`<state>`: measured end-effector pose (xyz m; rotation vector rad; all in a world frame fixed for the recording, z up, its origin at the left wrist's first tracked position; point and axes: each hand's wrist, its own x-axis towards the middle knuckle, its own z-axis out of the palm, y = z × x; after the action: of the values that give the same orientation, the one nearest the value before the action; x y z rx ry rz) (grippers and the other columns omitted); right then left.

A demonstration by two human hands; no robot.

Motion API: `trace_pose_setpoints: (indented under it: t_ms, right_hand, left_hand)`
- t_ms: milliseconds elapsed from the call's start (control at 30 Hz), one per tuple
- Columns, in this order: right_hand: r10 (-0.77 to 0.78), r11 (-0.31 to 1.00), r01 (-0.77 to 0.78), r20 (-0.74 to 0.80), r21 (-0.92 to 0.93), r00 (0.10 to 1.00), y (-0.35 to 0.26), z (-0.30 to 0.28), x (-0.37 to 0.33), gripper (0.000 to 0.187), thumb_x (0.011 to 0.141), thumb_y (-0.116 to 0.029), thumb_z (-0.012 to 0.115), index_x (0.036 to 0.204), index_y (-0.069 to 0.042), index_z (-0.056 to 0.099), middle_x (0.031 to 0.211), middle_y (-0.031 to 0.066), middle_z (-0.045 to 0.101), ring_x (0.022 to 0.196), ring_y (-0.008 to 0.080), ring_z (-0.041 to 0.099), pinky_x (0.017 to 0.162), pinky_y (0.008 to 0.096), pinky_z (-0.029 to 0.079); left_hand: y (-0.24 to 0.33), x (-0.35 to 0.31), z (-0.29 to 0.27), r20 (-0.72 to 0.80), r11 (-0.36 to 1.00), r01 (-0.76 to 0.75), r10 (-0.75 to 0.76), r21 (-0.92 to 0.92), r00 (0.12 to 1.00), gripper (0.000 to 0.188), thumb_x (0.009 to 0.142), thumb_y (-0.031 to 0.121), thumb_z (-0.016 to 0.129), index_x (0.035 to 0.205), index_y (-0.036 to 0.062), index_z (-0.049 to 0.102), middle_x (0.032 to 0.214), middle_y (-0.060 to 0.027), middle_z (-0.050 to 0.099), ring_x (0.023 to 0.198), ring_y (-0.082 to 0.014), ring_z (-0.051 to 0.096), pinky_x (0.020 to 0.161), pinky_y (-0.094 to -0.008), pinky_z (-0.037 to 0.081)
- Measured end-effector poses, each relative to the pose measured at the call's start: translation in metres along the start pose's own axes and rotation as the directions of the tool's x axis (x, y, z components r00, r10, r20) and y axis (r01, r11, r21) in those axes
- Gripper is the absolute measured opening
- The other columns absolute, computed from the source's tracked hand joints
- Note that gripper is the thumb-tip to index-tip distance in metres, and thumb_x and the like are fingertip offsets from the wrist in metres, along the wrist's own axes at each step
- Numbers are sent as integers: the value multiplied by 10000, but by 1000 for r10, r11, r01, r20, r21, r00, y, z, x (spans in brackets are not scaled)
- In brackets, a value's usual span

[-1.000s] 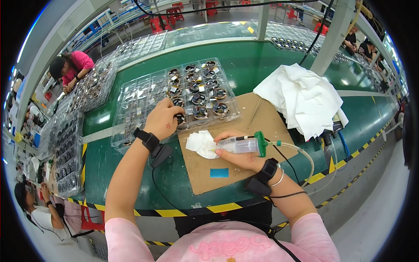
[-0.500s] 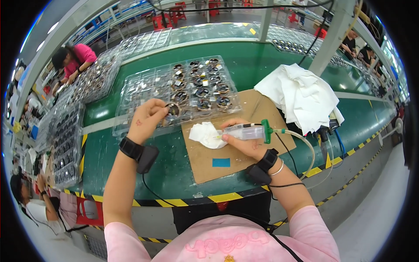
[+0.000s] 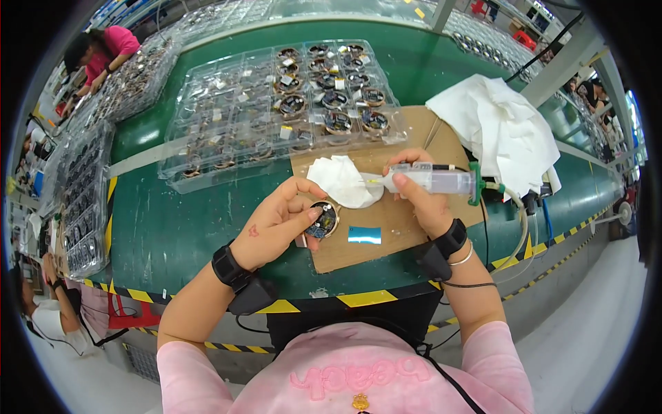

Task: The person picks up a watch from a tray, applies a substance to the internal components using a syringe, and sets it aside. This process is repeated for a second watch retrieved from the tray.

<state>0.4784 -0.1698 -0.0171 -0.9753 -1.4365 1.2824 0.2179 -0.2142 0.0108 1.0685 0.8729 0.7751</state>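
Left hand [image 3: 270, 229] holds one disc [image 3: 327, 222]; right hand [image 3: 425, 205], one syringe [image 3: 452, 181] (clear).

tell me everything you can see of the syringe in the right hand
The dispensing syringe has a translucent, plastic-looking barrel, a green end cap joined to a pale hose, and a slim yellowish tip. The right hand grips it nearly level above the brown board, tip pointing left toward the crumpled white tissue; whether they touch is unclear.

The round dark metal-rimmed component [image 3: 327, 223] sits left of the clear plastic syringe [image 3: 452, 182], seemingly, from here, over the flat brown board [image 3: 403, 238].
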Motion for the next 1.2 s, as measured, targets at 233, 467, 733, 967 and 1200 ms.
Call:
trace_pose_setpoints:
  t_ms: [233,467,733,967,1200]
  right_hand:
    - [152,987,-149,-39,64,988,1,0,2,322,850,-280,643,1057,-64,524,937,68,629,769,88,566,604,207,454]
    - [116,976,-114,-2,-187,993,-2,3,1,313,833,-293,656,1014,-62,547,918,69,629,772,104,553,646,236,448]
    - [-289,883,308,108,-354,951,2,0,6,266,755,-156,724,962,-35,609,876,91,609,764,174,568,657,281,455]
    - [-224,918,284,230,-277,947,-10,25,-15,375,779,-342,702,966,-61,539,864,92,527,763,187,563,632,280,453]
    - [-376,881,423,227,-212,898,-8,44,-13,333,674,-118,778,961,-44,627,858,91,594,678,193,598,572,271,488]
  left_hand:
    - [-26,10,-1,178,992,-122,128,-43,976,454,825,8,684,1215,39,454,1035,-42,603,839,-108,612,728,-235,503]
    - [-42,7,-2,94,965,-168,152,200,984,585,737,23,775,1223,33,449,1053,-53,575,959,-102,580,784,-235,481]
    - [-48,7,-10,39,923,-194,192,333,981,514,726,111,803,1150,38,522,944,-52,605,809,-116,630,675,-227,501]
    - [-55,13,-4,-8,839,-305,345,450,939,506,688,167,836,1093,40,559,916,-64,612,712,-132,625,588,-235,494]
    - [-49,13,-2,-31,872,-216,255,440,966,518,658,168,850,1073,43,567,869,-63,611,664,-134,612,560,-234,487]
